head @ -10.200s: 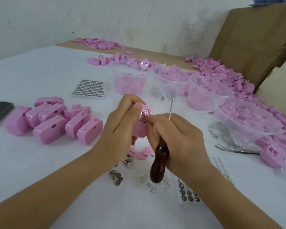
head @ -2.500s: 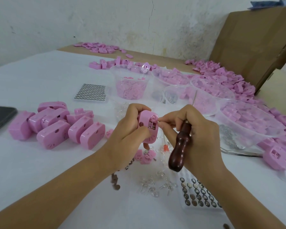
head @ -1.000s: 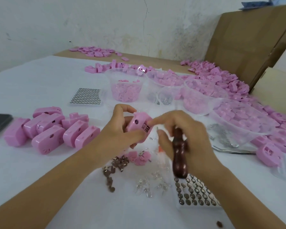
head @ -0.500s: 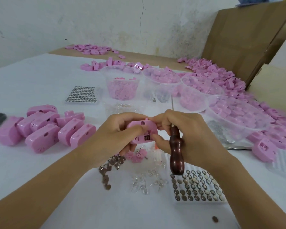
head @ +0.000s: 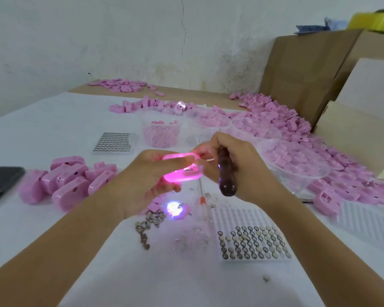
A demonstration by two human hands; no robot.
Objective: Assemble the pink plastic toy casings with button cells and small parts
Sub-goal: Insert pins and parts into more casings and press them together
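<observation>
The pink casing (head: pixel 182 175) in the left hand (head: pixel 145 183) now glows.

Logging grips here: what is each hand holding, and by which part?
Left hand holds the lit pink casing, thumb on top, fingers beneath; right hand grips the tool by its wooden handle.

Between your left hand (head: pixel 151 173) and tool-gripping (head: pixel 225 173) right hand (head: pixel 242 165), you held a casing (head: pixel 182 167) over the table (head: pixel 53 120), with finished casings (head: pixel 69 180) to the left, a button-cell tray (head: pixel 253 242) nearer you on the right, tubs (head: pixel 160 131) behind and a parts heap (head: pixel 275 116) far right.
</observation>
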